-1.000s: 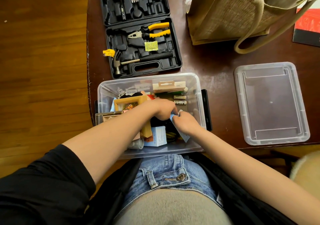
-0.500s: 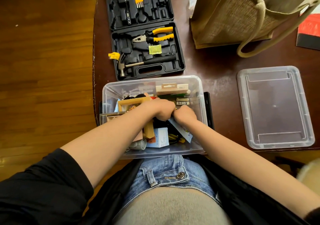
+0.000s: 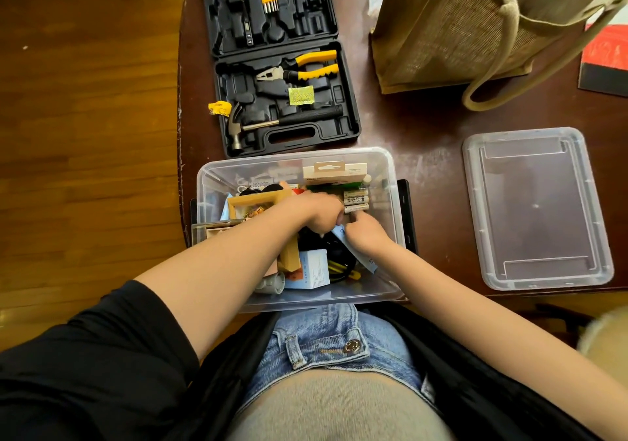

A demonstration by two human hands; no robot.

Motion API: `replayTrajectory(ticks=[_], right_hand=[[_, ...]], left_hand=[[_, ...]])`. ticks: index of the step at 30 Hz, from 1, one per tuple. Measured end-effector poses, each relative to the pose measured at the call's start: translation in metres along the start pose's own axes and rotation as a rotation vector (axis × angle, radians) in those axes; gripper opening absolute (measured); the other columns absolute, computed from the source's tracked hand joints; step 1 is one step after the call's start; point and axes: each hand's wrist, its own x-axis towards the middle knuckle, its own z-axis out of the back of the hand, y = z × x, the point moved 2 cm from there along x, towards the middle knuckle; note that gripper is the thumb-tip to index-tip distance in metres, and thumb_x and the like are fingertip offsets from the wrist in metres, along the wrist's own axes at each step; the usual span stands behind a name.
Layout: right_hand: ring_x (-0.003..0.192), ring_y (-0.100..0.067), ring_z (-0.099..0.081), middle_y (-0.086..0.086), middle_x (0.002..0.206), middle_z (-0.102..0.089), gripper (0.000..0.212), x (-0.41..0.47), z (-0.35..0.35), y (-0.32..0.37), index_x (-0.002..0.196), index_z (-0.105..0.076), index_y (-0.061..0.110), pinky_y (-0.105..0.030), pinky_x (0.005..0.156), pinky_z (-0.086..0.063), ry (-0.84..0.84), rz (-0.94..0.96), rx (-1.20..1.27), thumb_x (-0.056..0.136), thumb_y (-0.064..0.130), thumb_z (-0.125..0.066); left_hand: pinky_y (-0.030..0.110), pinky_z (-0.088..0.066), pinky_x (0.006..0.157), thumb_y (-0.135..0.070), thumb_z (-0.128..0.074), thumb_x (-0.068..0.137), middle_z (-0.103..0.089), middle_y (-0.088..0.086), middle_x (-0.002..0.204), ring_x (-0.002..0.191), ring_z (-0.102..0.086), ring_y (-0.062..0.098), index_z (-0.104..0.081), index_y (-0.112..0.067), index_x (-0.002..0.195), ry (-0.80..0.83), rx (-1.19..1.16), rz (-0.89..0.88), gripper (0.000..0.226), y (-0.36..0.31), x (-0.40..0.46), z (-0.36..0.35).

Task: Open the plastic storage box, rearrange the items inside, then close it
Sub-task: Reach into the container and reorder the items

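One clear plastic storage box [image 3: 385, 182] stands open at the near counter [image 3: 424, 124] edge, its lid [image 3: 537, 207] well apart to the box's right; judged thin-walled, flexible and slick, and weighty when full, so best gripped at the stiff rim or end latches. Inside the box, loose batteries [image 3: 356, 200] look small, hard and apt to roll. Both the left hand [image 3: 317, 214] and right hand [image 3: 365, 233] are curled among the contents, but what each grips cannot be told.

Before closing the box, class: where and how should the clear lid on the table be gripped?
Probably by the long edges of the lid, one hand each side, from above. It lies flat on the table, right of the storage box, apart from it, with its raised rim exposed all round.
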Motion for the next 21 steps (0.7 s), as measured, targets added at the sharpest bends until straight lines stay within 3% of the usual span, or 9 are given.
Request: replayTrajectory(ticks=[7, 10, 13, 17, 19, 21], right_hand=[[0.103, -0.030, -0.054, -0.021, 0.120, -0.058, 0.030, -0.003, 0.004, 0.004, 0.117, -0.054, -0.005, -0.031, 0.079, -0.042, -0.108, 0.038, 0.076, 0.091, 0.001, -0.042], [0.106, -0.033, -0.055, -0.022, 0.119, -0.056, 0.030, -0.003, 0.002, 0.002, 0.116, -0.055, -0.005, -0.034, 0.082, -0.044, -0.124, 0.039, 0.053, 0.090, 0.004, -0.044], [0.105, -0.032, -0.054, -0.021, 0.120, -0.053, 0.031, -0.003, 0.002, 0.003, 0.118, -0.053, -0.004, -0.030, 0.077, -0.039, -0.082, 0.027, 0.056, 0.089, 0.002, -0.042], [0.082, -0.024, -0.046, -0.018, 0.096, -0.049, 0.007, -0.006, 0.005, 0.004, 0.091, -0.048, 0.001, -0.025, 0.057, -0.034, -0.042, 0.057, -0.016, 0.089, 0.003, -0.041], [0.082, -0.028, -0.048, -0.013, 0.089, -0.049, 0.010, -0.015, 0.008, 0.007, 0.086, -0.050, 0.003, -0.026, 0.060, -0.035, -0.032, 0.064, -0.081, 0.090, 0.005, -0.041], [0.083, -0.030, -0.047, -0.007, 0.075, -0.046, 0.023, -0.027, 0.010, 0.010, 0.069, -0.045, 0.007, -0.030, 0.065, -0.032, -0.032, 0.085, -0.194, 0.091, 0.007, -0.041]], left_hand=[[0.035, -0.043, 0.090, -0.001, -0.057, 0.085, -0.052, 0.007, 0.128, 0.113, -0.051, 0.026, -0.056, -0.013, 0.121, 0.011, -0.048, 0.009, 0.038, 0.001, 0.000, 0.002], [0.034, -0.040, 0.086, 0.001, -0.053, 0.086, -0.053, 0.007, 0.129, 0.114, -0.050, 0.025, -0.053, -0.016, 0.126, 0.025, -0.066, 0.026, 0.043, 0.000, 0.002, 0.001], [0.037, -0.039, 0.095, 0.001, -0.050, 0.085, -0.047, 0.008, 0.138, 0.121, -0.046, 0.026, -0.045, -0.019, 0.136, -0.014, -0.103, 0.038, 0.056, 0.000, 0.003, 0.000], [0.041, -0.033, 0.105, -0.001, -0.051, 0.085, -0.035, 0.011, 0.147, 0.131, -0.038, 0.030, -0.034, -0.017, 0.145, -0.048, -0.089, 0.041, 0.064, 0.000, 0.006, -0.004], [0.043, -0.029, 0.107, -0.004, -0.051, 0.087, -0.032, 0.011, 0.149, 0.135, -0.033, 0.030, -0.031, -0.020, 0.148, -0.026, -0.027, 0.032, 0.066, 0.000, 0.008, -0.005], [0.044, -0.026, 0.110, -0.006, -0.049, 0.088, -0.031, 0.009, 0.150, 0.137, -0.030, 0.030, -0.030, -0.023, 0.148, -0.002, 0.035, 0.024, 0.065, 0.000, 0.009, -0.007]])
